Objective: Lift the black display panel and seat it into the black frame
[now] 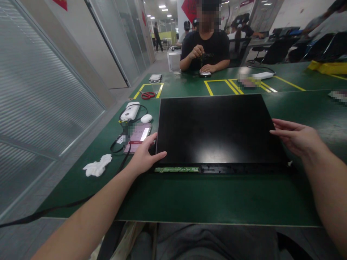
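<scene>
A flat black LCD screen panel (217,130) lies before me on the green table. My left hand (146,153) grips its left edge, thumb over the front and fingers along the side. At the opposite edge, my right hand (295,135) pinches the panel between thumb and fingers. Along the near side runs a narrow black strip (244,168), with a green circuit board (176,169) at its left part. A small white piece (290,163) shows at the strip's right end. The panel's underside is hidden.
Left of the panel are a phone (138,137), a white power bank (130,111) with a black cable, a white oval object (146,118) and crumpled tissue (97,165). Red-handled scissors (148,95) lie farther back. Across the table (217,198), a person (207,48) handles a small device.
</scene>
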{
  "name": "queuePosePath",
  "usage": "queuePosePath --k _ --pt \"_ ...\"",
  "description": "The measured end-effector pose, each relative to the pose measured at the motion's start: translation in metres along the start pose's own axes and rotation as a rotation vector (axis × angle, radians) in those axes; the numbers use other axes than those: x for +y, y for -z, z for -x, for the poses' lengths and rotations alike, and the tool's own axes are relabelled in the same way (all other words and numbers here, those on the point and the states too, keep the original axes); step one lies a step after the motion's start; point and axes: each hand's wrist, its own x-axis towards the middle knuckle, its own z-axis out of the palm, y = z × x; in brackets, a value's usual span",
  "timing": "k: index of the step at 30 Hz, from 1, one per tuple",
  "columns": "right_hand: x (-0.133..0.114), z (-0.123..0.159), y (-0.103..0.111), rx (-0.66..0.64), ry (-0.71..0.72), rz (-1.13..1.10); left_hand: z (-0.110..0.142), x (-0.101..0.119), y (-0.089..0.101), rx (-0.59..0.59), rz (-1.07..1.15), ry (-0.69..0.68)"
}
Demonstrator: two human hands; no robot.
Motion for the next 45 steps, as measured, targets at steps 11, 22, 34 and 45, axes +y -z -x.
queuePosePath --k 11,22,34,45 --pt "0.001 -0.001 0.001 -0.012 -0.018 0.040 -0.001 -0.001 0.003 0.006 -0.205 -0.057" --pt "0.009 -0.013 0.007 -0.068 0.053 0.081 -0.002 -0.004 0.003 -0.001 -0.193 -0.051" --pt "0.004 -0.002 0.005 -0.015 0.124 0.075 -0.001 -0.002 0.003 0.005 -0.190 -0.044" --pt "0.001 0.004 0.002 -0.015 0.147 0.030 -0.002 -0.003 0.003 -0.006 -0.253 -0.046"
